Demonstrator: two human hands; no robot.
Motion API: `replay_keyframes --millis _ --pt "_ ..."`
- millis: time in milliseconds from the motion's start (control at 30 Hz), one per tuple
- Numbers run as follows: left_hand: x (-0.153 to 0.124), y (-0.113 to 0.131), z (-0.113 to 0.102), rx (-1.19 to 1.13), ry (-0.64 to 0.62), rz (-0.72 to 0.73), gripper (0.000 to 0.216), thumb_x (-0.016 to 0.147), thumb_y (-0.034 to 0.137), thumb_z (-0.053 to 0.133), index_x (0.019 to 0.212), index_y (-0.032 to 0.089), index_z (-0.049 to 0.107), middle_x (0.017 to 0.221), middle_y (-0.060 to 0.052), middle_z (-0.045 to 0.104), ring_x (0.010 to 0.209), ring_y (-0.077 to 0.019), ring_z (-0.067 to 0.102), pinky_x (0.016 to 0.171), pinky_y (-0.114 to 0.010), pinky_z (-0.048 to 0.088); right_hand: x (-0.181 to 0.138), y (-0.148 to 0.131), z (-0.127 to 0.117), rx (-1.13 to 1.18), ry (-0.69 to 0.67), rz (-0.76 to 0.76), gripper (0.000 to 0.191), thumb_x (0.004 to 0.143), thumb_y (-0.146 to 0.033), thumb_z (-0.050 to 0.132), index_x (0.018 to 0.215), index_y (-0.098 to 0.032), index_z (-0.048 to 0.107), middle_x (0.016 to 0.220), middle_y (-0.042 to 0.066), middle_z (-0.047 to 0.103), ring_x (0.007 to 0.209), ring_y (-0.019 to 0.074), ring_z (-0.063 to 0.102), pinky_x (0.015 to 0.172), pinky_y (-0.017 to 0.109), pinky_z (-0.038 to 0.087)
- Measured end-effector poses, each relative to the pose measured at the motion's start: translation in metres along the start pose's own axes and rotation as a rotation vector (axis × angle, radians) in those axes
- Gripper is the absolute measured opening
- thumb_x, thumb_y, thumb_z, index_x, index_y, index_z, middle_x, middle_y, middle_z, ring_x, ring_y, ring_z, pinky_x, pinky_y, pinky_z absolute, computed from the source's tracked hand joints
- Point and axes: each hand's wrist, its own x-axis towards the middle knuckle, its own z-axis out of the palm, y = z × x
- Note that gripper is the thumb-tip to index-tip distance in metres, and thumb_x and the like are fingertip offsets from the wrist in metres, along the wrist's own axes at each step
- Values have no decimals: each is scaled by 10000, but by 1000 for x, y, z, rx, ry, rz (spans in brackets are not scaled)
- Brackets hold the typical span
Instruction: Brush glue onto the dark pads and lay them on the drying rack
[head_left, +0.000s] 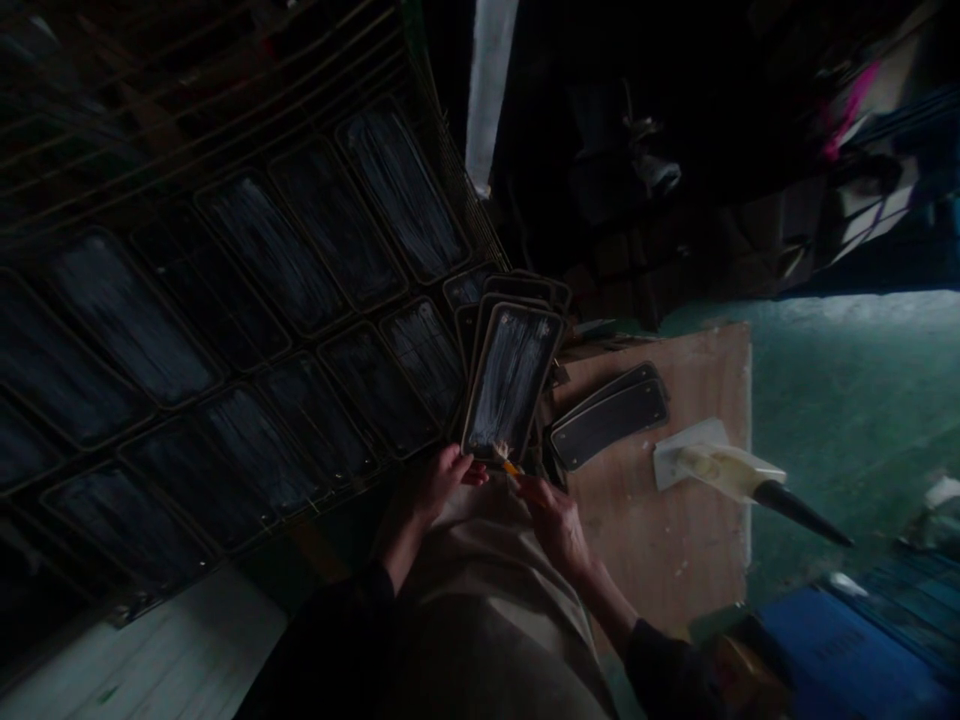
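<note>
A dark rectangular panel [511, 378] with rounded corners and whitish smears tops a small stack in front of me. My left hand [441, 482] grips the near end of that top panel, fingers curled on its edge. My right hand [553, 520] is closed in a pinch on a small brush [504, 458] with a yellow handle. The pale bristles touch the near end of the panel. Below my hands lies a beige cloth or apron [495, 590] over my lap.
Many similar smeared panels lie in rows on a wire rack [225, 300] to the left. On a wooden board [675, 520] to the right rest two more dark panels [611, 412] and a white container with a dark nozzle [739, 472]. Blue objects [840, 640] sit lower right.
</note>
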Motion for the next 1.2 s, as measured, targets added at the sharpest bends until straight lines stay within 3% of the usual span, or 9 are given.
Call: replay_keyframes --millis 167,300,567,733,867,1200 --pt "5 -4 -2 51 28 29 408 781 533 643 867 147 542 761 -79 704 658 -201 704 622 -319 555 3 -17 15 167 72 12 343 966 -211 368 1274 -243 517 1014 92 676 892 227 671 731 324 543" --pt "5 -3 -2 109 41 33 384 806 512 622 863 140 546 764 -82 704 660 -184 703 611 -286 544 11 -14 18 246 82 118 289 977 -265 390 1217 -243 548 958 73 697 820 212 687 693 297 544" --pt "3 1 0 133 47 1 287 825 426 599 807 154 511 773 -83 705 624 -167 697 589 -282 552 25 11 -19 131 208 240 241 985 -342 422 1124 -213 571 818 32 714 730 188 697 641 257 533" --pt "4 1 2 197 60 80 234 834 377 571 792 153 516 755 -79 696 608 -171 692 550 -276 544 50 7 -42 8 339 185 258 995 -343 420 1151 -201 569 817 17 720 730 165 699 639 237 531" --pt "6 1 4 180 111 75 238 807 373 609 760 171 491 731 -75 694 606 -186 696 527 -280 541 60 4 -45 -37 436 134 275 994 -344 426 1175 -190 564 882 31 727 810 167 700 708 250 539" --pt "-2 -1 8 -10 36 26 352 793 484 636 858 155 531 792 -95 714 710 -220 713 675 -345 564 4 -11 -8 24 155 246 290 994 -331 371 1110 -164 578 749 44 670 644 166 662 585 238 497"
